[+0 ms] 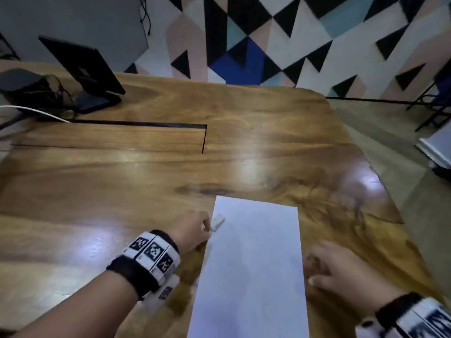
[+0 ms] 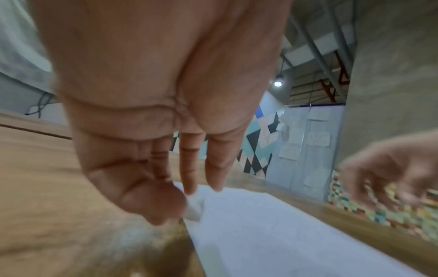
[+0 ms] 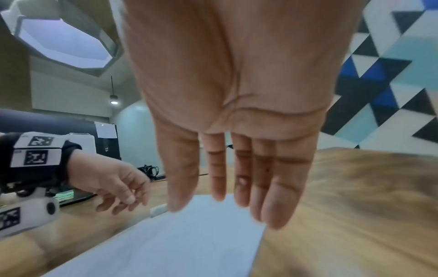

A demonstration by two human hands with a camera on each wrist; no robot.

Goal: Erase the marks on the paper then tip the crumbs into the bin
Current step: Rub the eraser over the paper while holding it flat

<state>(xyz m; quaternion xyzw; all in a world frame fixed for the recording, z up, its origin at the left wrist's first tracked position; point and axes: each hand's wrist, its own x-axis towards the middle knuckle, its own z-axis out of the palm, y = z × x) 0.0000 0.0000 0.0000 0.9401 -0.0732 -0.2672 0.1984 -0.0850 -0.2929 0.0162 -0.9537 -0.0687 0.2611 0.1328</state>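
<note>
A white sheet of paper (image 1: 251, 264) lies on the wooden table (image 1: 244, 147) in front of me, with only faint marks showing. A small white eraser (image 1: 217, 222) lies on the paper's upper left edge. My left hand (image 1: 195, 228) sits just left of the eraser, fingers loosely curled, holding nothing. In the left wrist view its thumb hangs close beside the eraser (image 2: 195, 208). The right wrist view shows a gap between the eraser (image 3: 158, 209) and those fingers. My right hand (image 1: 322, 267) hovers at the paper's right edge, and its fingers (image 3: 237, 187) are straight. No bin is in view.
A dark tablet on a stand (image 1: 83, 67) and tangled cables (image 1: 48, 93) occupy the table's far left, beside a long cable slot (image 1: 136, 124). The table's rounded right edge drops to the floor, where a grey-white object (image 1: 434, 152) sits.
</note>
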